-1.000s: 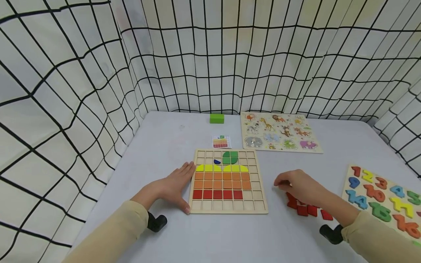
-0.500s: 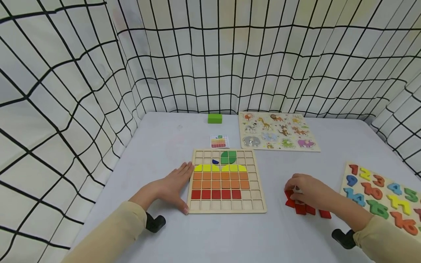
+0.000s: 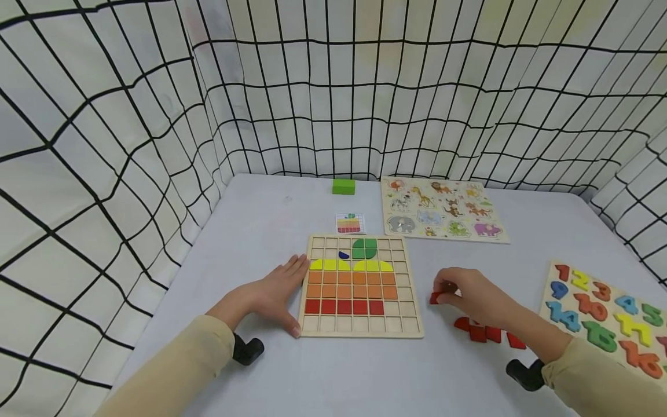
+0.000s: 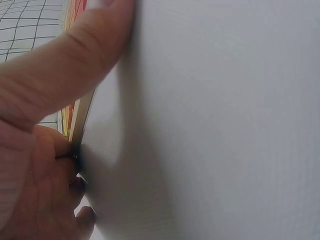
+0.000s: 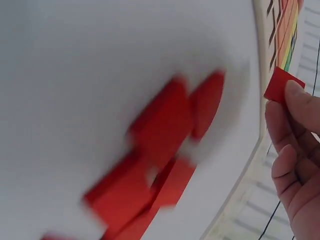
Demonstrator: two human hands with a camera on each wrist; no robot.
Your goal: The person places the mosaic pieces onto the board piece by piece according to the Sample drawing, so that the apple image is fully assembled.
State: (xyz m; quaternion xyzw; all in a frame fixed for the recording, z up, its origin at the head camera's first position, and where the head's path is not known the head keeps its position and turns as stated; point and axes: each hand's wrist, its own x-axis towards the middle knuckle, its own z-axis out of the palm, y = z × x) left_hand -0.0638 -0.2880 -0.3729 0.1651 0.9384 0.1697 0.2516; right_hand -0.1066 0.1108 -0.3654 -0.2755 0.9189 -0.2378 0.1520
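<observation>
A wooden grid board (image 3: 359, 325) lies in the middle of the table, its cells filled with rows of red, orange and yellow pieces, green leaf shapes and one small dark blue piece. My left hand (image 3: 273, 295) rests along the board's left edge with fingers spread, thumb at the lower corner. To the right of the board, my right hand (image 3: 469, 292) pinches a red square tile (image 5: 280, 85) between thumb and fingertips. Below that hand lies a small pile of loose red pieces (image 3: 477, 334), some square and some with a curved edge.
A small picture card (image 3: 350, 223) lies just behind the board, and a green block (image 3: 343, 186) stands farther back. An animal puzzle (image 3: 443, 209) occupies the back right. The number puzzle (image 3: 573, 301) is at the far right. Black netting (image 3: 351, 104) surrounds the table.
My right hand dipped to the red pile, then came up and left toward the board with a red square tile. The left hand has stayed at the board's edge.
</observation>
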